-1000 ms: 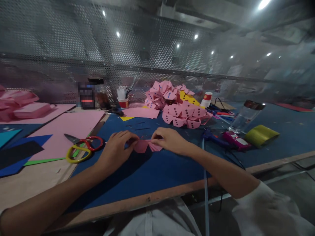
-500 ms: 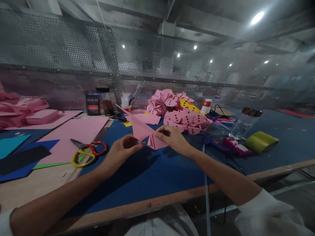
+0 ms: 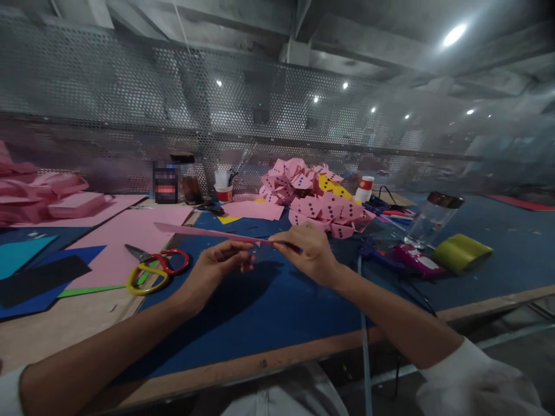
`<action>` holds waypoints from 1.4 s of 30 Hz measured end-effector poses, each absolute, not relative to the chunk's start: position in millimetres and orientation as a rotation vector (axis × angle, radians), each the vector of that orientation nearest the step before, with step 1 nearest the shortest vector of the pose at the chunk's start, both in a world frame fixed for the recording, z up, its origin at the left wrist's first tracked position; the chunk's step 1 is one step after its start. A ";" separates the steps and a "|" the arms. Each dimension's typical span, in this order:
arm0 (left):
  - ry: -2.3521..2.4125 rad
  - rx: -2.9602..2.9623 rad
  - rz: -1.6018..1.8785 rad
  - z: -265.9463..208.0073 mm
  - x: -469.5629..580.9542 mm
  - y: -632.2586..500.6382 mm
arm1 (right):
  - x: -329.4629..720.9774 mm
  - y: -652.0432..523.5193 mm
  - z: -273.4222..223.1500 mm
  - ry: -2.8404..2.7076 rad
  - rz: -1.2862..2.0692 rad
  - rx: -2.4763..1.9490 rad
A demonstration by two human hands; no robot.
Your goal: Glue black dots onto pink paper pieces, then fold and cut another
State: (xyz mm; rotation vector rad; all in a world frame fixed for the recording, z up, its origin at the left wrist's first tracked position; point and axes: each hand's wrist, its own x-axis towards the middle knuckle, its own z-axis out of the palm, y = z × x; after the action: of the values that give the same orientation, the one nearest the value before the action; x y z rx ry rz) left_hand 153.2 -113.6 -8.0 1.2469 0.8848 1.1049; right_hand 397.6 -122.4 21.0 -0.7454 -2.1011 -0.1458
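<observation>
A folded piece of pink paper (image 3: pixel 199 231) is held above the blue mat, seen nearly edge-on as a thin strip pointing left. My right hand (image 3: pixel 306 251) pinches its right end between thumb and fingers. Just below the strip's middle is my left hand (image 3: pixel 221 263), its fingers loosely bent and apart; whether the fingertips touch the paper I cannot tell. Scissors (image 3: pixel 162 263) with one red and one yellow handle loop lie left of my left hand, blades partly spread. Beyond my hands is a heap of folded pink paper pieces (image 3: pixel 329 211) with dark dots.
Pink sheets (image 3: pixel 130 231) and blue and black paper (image 3: pixel 43 280) lie on the left, near stacked pink paper shapes (image 3: pixel 78 205). To the right are a purple glue gun (image 3: pixel 416 260), a yellow tape roll (image 3: pixel 462 253) and a clear jar (image 3: pixel 433 219). Paper cups (image 3: pixel 364 188) stand behind.
The pink paper has turned from showing its broad folded face to nearly edge-on, its tip swinging down and left. My left fingers have moved up closer to it. My right hand keeps its pinch.
</observation>
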 end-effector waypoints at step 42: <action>0.762 0.968 1.141 1.3 147.9 -104.0 | 392.3 -108.5 4.6 -1.999 0.682 -1.039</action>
State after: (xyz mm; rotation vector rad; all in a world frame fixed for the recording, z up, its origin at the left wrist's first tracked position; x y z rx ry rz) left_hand 147.9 -104.0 1.3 0.9680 0.7619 1.1409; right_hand 392.3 -108.5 4.6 -1.0392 -1.9989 0.6822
